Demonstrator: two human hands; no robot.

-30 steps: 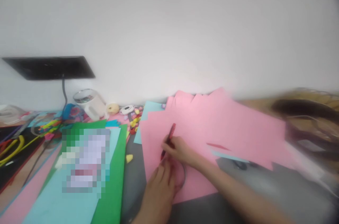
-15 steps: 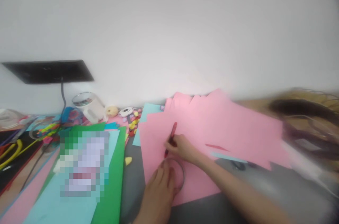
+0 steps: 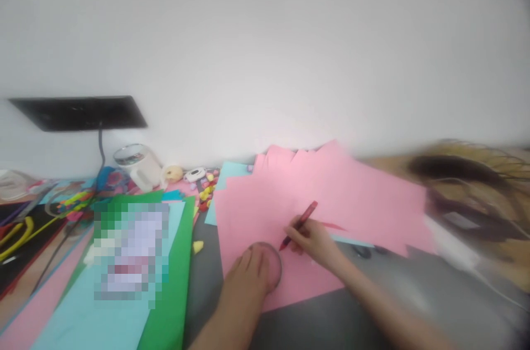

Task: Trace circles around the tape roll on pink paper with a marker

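The left hand (image 3: 248, 277) lies low in the middle of the frame, its fingers spread over the left part of a round, dark-rimmed piece (image 3: 280, 268). Its thumb is hidden, so I cannot tell whether that grip is wide or narrow. The piece rests on a pink sheet (image 3: 240, 215) at the lower centre; whether it is an open ring or a see-through disc cannot be told.

Just right of it, the right hand (image 3: 313, 239) has its grip closed around a red pen (image 3: 308, 212) — tilted, top end leaning to the upper right, tip down beside the rim. Whether the tip touches the sheet is unclear.

More pink sheets (image 3: 385, 201) overlap at right of centre, a red sliver (image 3: 333, 226) lying near the right wrist. The grey bench (image 3: 306, 322) shows along the bottom. At lower left a light blue sheet (image 3: 83, 314) overlaps a green sheet (image 3: 176, 289), and a small yellow piece (image 3: 198, 247) sits between the green and the pink. A white mug (image 3: 147, 170) stands farther back on the left — below a black panel (image 3: 78, 112) at the wall.
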